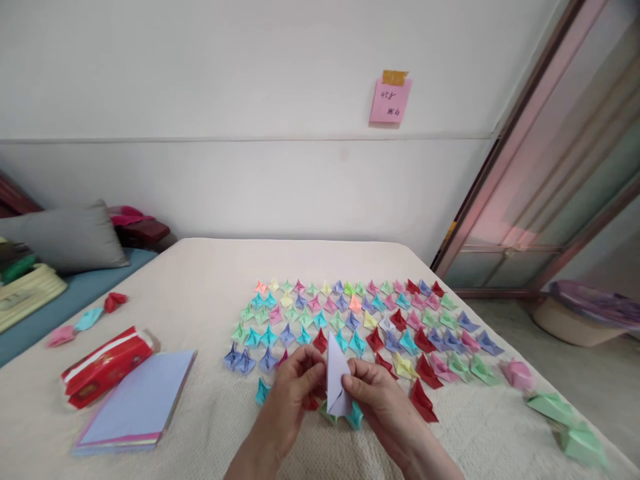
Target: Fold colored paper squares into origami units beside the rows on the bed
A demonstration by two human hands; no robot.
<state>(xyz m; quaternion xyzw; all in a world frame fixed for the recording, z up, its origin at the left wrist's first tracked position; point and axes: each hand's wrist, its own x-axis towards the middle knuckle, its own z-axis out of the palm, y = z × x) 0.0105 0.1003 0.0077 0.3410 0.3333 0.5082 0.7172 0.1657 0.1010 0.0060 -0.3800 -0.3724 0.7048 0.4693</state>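
Observation:
A piece of pale lilac paper (pixel 337 377), folded to a tall narrow shape with a pointed top, is held upright over the near part of the table. My right hand (pixel 375 393) pinches its right edge between thumb and fingers. The curled fingers of my left hand (pixel 299 385) close at its left edge; the exact contact is partly hidden. Behind and below the hands, several rows of small folded paper boats in many colours cover the cloth, among them a dark red boat (pixel 423 401) to the right and a turquoise boat (pixel 262 391) to the left.
A stack of coloured paper sheets (pixel 145 393) lies at left, with a red packet (pixel 107 367) partly over it. More folded pieces lie along both table edges, such as a green one (pixel 583 445). A pink note (pixel 390 102) is taped to the wall. A lidded tub (pixel 583 313) stands right.

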